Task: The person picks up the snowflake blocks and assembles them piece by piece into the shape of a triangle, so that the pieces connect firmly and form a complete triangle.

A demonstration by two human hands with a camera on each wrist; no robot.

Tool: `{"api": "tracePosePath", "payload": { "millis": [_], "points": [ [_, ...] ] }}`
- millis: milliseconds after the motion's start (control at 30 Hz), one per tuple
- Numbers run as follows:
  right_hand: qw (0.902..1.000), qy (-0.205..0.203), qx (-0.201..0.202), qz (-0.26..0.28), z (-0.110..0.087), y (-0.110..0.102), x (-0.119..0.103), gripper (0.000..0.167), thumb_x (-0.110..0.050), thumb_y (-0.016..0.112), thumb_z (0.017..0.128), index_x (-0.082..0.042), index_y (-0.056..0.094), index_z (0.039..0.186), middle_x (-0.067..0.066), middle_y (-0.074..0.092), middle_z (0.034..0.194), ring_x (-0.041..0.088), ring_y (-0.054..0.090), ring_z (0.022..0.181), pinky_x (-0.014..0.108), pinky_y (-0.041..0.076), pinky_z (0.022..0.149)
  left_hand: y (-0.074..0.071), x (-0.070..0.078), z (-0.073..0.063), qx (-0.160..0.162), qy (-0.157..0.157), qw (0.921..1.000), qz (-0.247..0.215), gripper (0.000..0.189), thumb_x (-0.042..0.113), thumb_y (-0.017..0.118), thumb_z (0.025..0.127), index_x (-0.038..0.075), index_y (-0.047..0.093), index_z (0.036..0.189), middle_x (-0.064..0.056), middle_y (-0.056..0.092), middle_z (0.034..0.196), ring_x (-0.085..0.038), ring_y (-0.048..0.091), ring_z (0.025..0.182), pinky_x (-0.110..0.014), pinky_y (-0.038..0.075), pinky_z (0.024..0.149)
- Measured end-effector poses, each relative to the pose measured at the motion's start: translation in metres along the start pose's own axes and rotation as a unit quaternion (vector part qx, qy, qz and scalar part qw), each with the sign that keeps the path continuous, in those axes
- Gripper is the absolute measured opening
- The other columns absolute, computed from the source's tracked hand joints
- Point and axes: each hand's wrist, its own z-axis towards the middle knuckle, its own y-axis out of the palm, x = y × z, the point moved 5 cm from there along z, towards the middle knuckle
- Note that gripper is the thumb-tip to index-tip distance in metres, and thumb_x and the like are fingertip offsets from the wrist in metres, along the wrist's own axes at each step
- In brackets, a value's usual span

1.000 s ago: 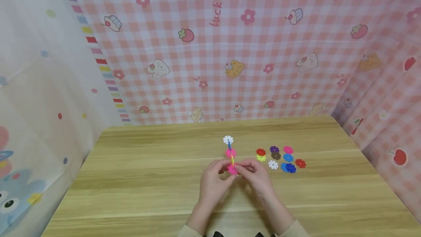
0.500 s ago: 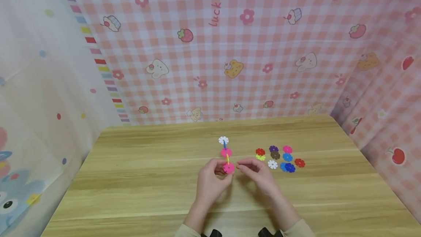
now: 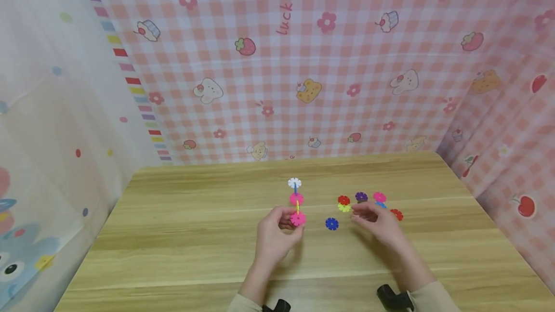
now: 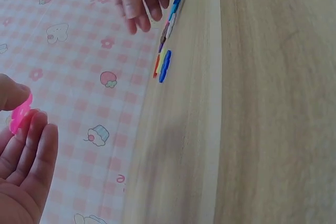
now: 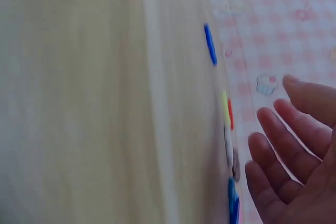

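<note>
Head view: the left hand (image 3: 275, 238) pinches a pink disc (image 3: 297, 219), while the right hand (image 3: 382, 226), its grip apart, is near a yellow disc (image 3: 344, 208).

I've free run over wood-grain tbl (image 3: 182, 235) L of the L hand (image 3: 275, 240); linked white-blue-pink-yellow disc chain (image 3: 297, 198) juts ahead of it. Gap btwn it & R hand (image 3: 381, 225) is passable, but 1 flat dark-blue notched disc (image 3: 332, 224) lies there. Multicolored notched discs (image 3: 361, 196) crowd R hand's far side; pink-white checked cloth (image 3: 329, 114) walls off the back.
</note>
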Motion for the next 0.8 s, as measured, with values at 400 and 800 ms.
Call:
{"api": "tracePosePath", "payload": {
  "millis": [400,800],
  "points": [
    [0.9968,-0.009,-0.021,-0.076,0.011,-0.014,0.015,0.035,-0.011,0.077,0.085,0.003,0.068,0.115,0.018,0.069,0.109,0.036,0.063,0.102,0.057,0.046,0.094,-0.004,0.0,0.002,0.002,-0.017,0.9996,-0.023,0.031,-0.005,0.08,0.073,0.001,0.067,0.1,-0.002,0.067,0.085,-0.016,0.065,0.078,-0.026,0.058,0.073],
    [0.9873,-0.071,-0.026,-0.14,0.017,-0.011,0.023,0.035,-0.01,0.081,0.08,-0.002,0.072,0.113,0.02,0.066,0.116,0.042,0.057,0.11,0.061,0.041,0.097,-0.006,0.0,0.003,0.0,-0.024,0.998,-0.059,0.031,-0.007,0.08,0.074,-0.001,0.067,0.101,-0.005,0.069,0.086,-0.018,0.065,0.079,-0.027,0.058,0.074]
  ]
}}
